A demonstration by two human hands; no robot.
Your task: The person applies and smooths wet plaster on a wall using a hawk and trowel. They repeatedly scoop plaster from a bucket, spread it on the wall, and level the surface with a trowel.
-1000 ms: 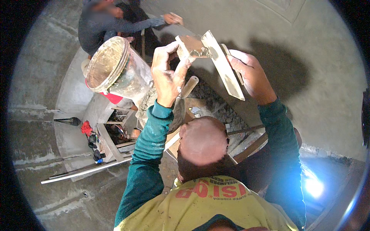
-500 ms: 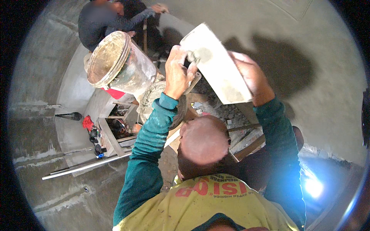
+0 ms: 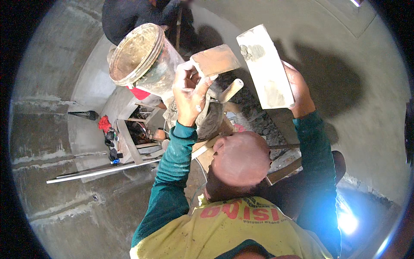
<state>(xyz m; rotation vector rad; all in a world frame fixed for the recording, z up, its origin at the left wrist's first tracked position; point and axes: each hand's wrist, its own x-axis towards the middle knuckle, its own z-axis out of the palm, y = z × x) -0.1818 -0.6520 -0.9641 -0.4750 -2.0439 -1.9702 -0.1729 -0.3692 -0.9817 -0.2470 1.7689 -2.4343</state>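
My left hand [image 3: 189, 88] is raised and shut on the handle of a small trowel [image 3: 215, 60] with a flat brownish blade. My right hand [image 3: 297, 86] grips a long rectangular plaster board [image 3: 265, 64] from behind; its pale face carries smears of grey mortar. Trowel and board are held up side by side, a little apart, in front of the curved grey plastered wall [image 3: 345, 108]. Both my arms wear teal sleeves.
A dirty mortar bucket [image 3: 140, 56] stands just left of my left hand, with a mortar-filled pan [image 3: 211, 123] below it. Another person [image 3: 129, 13] works at the top. A long metal straightedge [image 3: 103, 170], a wooden frame [image 3: 133, 138] and a red cloth [image 3: 103, 123] lie lower left. A bright lamp [image 3: 347, 222] glares lower right.
The trowel has come off the board and moved left. The board has turned so that its mortar-smeared face shows, and both hands sit slightly higher.
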